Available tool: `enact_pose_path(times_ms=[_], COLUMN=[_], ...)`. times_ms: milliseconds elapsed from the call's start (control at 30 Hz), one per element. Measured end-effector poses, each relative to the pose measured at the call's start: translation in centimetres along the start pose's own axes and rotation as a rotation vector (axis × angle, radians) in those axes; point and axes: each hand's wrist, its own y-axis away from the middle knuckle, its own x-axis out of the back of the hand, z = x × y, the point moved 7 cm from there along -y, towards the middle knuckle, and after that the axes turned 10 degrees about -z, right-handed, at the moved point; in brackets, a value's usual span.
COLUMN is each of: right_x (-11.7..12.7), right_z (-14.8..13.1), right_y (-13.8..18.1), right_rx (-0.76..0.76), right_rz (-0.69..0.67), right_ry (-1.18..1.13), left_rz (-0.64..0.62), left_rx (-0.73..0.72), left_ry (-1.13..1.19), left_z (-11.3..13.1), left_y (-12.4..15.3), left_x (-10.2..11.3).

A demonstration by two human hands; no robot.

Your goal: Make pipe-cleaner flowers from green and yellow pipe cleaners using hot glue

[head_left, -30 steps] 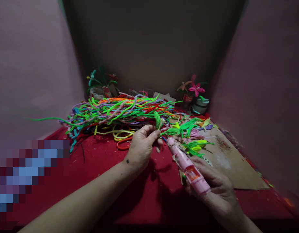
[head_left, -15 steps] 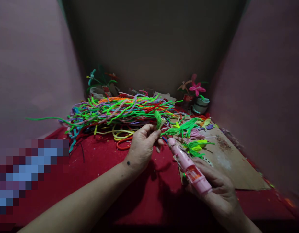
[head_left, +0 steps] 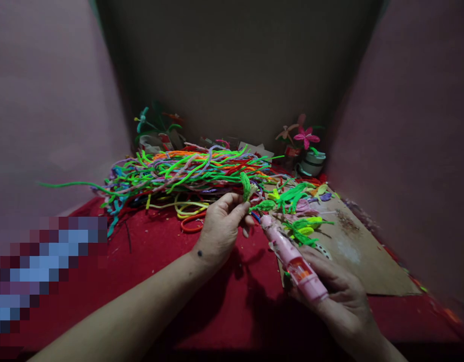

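Pinched between the thumb and fingers of my left hand [head_left: 222, 229] is a green pipe-cleaner flower piece [head_left: 247, 188], with leaf-like loops and a pale tuft at one side. My right hand [head_left: 341, 291] is wrapped round a pink hot glue gun [head_left: 292, 261], whose nozzle end points up and left. That tip sits just right of my left fingertips, close to a green leaf loop [head_left: 264, 205]; whether they touch I cannot tell. The glue gun's trigger and grip are hidden by my right hand.
Behind my left hand lies a big heap of coloured pipe cleaners [head_left: 186, 171]. Green, yellow and pink pipe-cleaner pieces [head_left: 303, 229] rest on a cardboard sheet [head_left: 367, 266] at the right. Pipe-cleaner flowers [head_left: 306, 137] and a small pot [head_left: 311, 164] stand at the back on red cloth [head_left: 149, 271].
Almost nothing differs. Both hands keep their places and their holds on the green flower piece and the pink glue gun.
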Motion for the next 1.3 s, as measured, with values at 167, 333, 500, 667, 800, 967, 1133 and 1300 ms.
enact_pose_path(times_ms=[167, 333, 500, 667, 800, 967, 1133, 1300], right_x=[0.1, 0.2, 0.2, 0.0, 0.5, 3.2, 7.2, 11.7], right_z=[-0.2, 0.3, 0.3, -0.4, -0.1, -0.3, 0.3, 2.3], right_y=[0.0, 0.2, 0.1, -0.4, 0.3, 2.7, 4.6, 6.6], right_rx=[-0.001, -0.033, -0.057, -0.029, -0.052, -0.069, -0.194, -0.372], right_rz=[0.016, 0.038, 0.028, 0.009, 0.035, 0.169, 0.215, 0.235], right_ry=[-0.010, 0.004, 0.013, 0.013, 0.017, 0.211, 0.469, 0.766], left_rz=[0.004, 0.005, 0.003, -0.023, -0.038, -0.015, 0.002, 0.035], left_rx=[0.007, 0.003, 0.006, -0.013, -0.024, 0.003, 0.039, 0.093], left_ry=[-0.022, -0.018, -0.004, 0.032, 0.071, 0.116, 0.156, 0.192], left_z=[0.0, 0.2, 0.1, -0.1, -0.2, -0.5, -0.5, -0.5], left_y=[0.0, 0.0, 0.1, 0.0, -0.1, -0.3, -0.3, -0.2], left_x=[0.1, -0.1, -0.1, 0.0, 0.2, 0.4, 0.1, -0.1])
